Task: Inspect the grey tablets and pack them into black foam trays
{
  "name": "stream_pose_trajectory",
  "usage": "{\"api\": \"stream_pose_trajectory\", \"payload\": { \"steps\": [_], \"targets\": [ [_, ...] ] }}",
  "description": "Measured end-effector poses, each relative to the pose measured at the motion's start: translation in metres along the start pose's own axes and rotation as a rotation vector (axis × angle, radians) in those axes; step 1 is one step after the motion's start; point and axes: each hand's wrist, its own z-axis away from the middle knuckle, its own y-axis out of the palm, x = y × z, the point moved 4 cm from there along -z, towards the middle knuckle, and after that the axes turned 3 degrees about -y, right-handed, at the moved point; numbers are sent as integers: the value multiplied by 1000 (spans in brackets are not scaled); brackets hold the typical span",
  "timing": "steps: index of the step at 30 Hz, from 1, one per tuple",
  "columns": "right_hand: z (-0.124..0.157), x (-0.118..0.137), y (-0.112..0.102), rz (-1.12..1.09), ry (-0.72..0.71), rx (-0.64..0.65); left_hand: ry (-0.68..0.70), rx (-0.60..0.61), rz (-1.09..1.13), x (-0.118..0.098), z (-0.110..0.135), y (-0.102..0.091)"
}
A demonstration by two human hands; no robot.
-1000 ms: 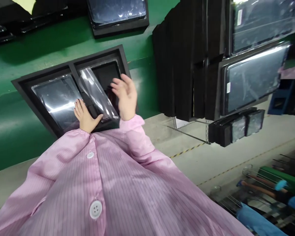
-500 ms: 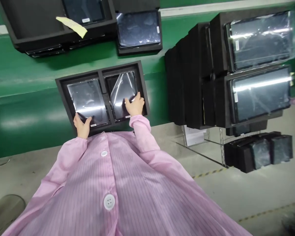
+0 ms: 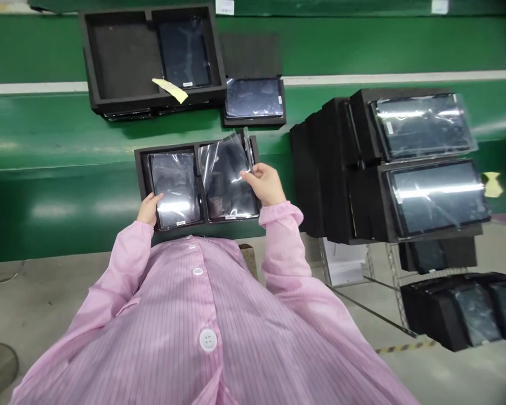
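Observation:
A black foam tray (image 3: pixel 198 145) with two pockets lies on the green belt in front of me. Each pocket holds a dark tablet screen in clear film: the left tablet (image 3: pixel 175 188) and the right tablet (image 3: pixel 230 185). My left hand (image 3: pixel 149 208) grips the tray's near left corner, thumb on the left tablet's edge. My right hand (image 3: pixel 266 184) pinches the clear plastic film (image 3: pixel 225 157) at the right tablet's right side; the film's far end curls up off the screen.
Farther along the green conveyor (image 3: pixel 46 146) sit a bigger foam tray (image 3: pixel 118 53) with one tablet and a yellow slip (image 3: pixel 170 89), and a single-tablet tray (image 3: pixel 253 101). Stacks of black foam trays (image 3: pixel 362 169) with bagged screens stand at the right on a wire rack.
The view has swung so the tray sits squarer before me. My right hand moved from the right tablet's near edge to its right side and now pinches the film, which has lifted more.

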Motion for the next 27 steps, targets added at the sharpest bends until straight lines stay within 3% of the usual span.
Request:
{"api": "stream_pose_trajectory", "payload": {
  "steps": [4,7,10,13,18,22,24,27],
  "targets": [
    [6,6,24,-210,-41,67,-124,58,89,1,1,3],
    [15,-10,71,-350,29,155,-155,80,161,1,3,8],
    [23,-28,117,-347,66,221,-185,38,203,5,3,10],
    [28,-40,143,-294,60,270,-138,-52,126,8,3,9],
    [25,-35,140,-111,-11,259,10,-184,26,3,9,6],
    [16,-6,119,158,-150,71,162,-187,24,-15,9,5],
    [14,11,115,72,-218,32,207,-151,14,-25,3,2],
    [17,31,119,-226,-299,198,227,-62,-32,-36,-5,-4]
  ]
}}
